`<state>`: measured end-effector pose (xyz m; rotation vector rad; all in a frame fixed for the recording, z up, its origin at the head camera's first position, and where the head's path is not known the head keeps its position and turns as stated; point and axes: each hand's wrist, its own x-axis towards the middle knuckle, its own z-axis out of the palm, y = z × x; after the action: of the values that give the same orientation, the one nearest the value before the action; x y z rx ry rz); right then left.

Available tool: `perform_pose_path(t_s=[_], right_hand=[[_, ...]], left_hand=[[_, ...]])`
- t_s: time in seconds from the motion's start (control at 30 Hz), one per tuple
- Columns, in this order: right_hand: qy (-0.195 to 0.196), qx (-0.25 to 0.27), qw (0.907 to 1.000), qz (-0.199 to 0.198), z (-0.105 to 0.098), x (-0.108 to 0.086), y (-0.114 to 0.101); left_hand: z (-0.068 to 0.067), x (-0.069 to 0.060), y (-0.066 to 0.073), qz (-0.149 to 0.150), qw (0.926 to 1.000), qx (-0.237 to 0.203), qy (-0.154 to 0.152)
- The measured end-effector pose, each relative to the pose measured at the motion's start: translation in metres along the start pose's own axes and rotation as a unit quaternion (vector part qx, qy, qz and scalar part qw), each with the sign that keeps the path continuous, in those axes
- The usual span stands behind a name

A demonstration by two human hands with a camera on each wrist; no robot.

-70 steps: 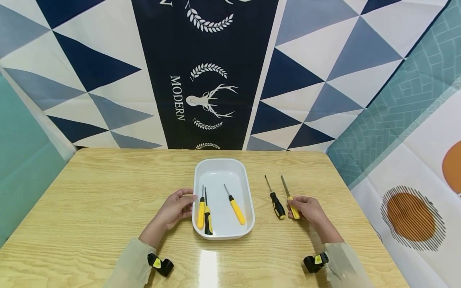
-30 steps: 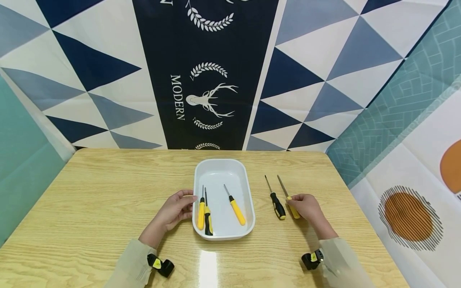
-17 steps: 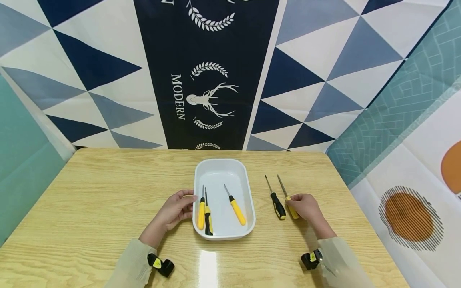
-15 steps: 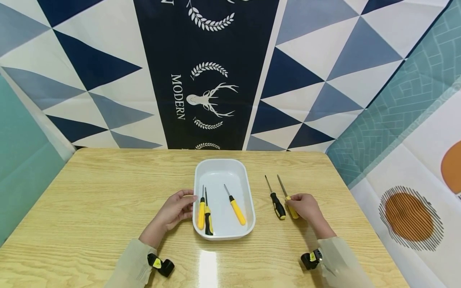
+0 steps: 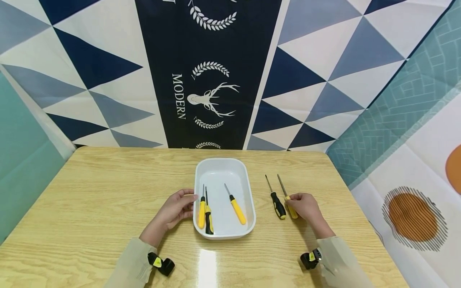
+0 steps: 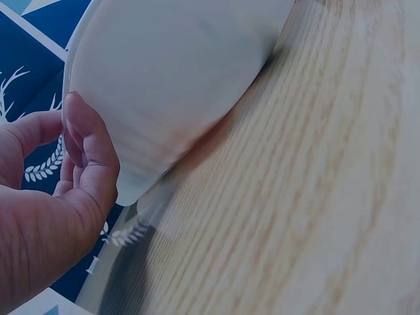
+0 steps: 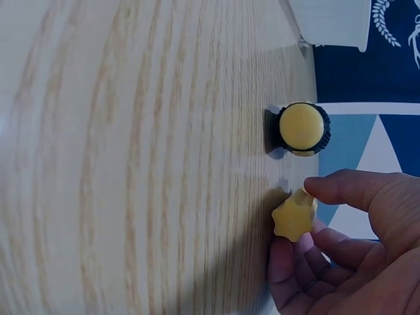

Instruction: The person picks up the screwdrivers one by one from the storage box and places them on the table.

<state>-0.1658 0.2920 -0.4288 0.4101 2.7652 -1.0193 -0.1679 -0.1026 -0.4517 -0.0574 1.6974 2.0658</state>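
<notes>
My left hand (image 5: 177,209) pinches the left rim of a white plastic tray (image 5: 225,163) between thumb and fingers; the left wrist view shows the thumb and fingertips on either side of the tray wall (image 6: 170,72). To the right of the tray, my right hand (image 5: 305,207) pinches the yellow handle of a screwdriver (image 5: 282,185) lying on the table. In the right wrist view the lobed end of that yellow handle (image 7: 293,218) sits between thumb and fingers. Just left of it lies a black-and-yellow screwdriver (image 5: 277,205), untouched.
Inside the tray are a yellow-handled screwdriver (image 5: 201,215) and a black-and-yellow one (image 5: 209,222) side by side at the left, plus another yellow-handled screwdriver (image 5: 238,212) at the right. A patterned cloth (image 5: 209,96) hangs behind the wooden table (image 5: 119,180).
Since the oldest frame, my right hand has shifted slightly left, bringing the yellow screwdriver's tip nearer the black-and-yellow one. The left hand and tray have stayed in place.
</notes>
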Motion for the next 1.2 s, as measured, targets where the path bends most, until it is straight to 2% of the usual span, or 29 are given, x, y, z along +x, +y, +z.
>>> perform_pose_path(t_s=[0.37,0.6,0.9,1.2], right_hand=[[-0.014,0.008,0.9999,0.002,-0.005,-0.004,-0.001],[-0.005,0.011,0.9999,0.000,-0.008,-0.008,-0.004],[0.005,0.024,0.9997,0.003,-0.011,-0.015,-0.023],[0.002,0.041,0.9990,-0.019,-0.011,-0.025,-0.043]], left_hand=[[0.000,0.000,0.000,0.000,1.0000,0.006,0.003],[0.001,0.000,0.000,0.001,1.0000,0.005,0.002],[0.001,0.000,0.000,-0.003,0.9999,0.007,0.008],[0.001,0.000,0.001,-0.003,0.9999,0.009,0.006]])
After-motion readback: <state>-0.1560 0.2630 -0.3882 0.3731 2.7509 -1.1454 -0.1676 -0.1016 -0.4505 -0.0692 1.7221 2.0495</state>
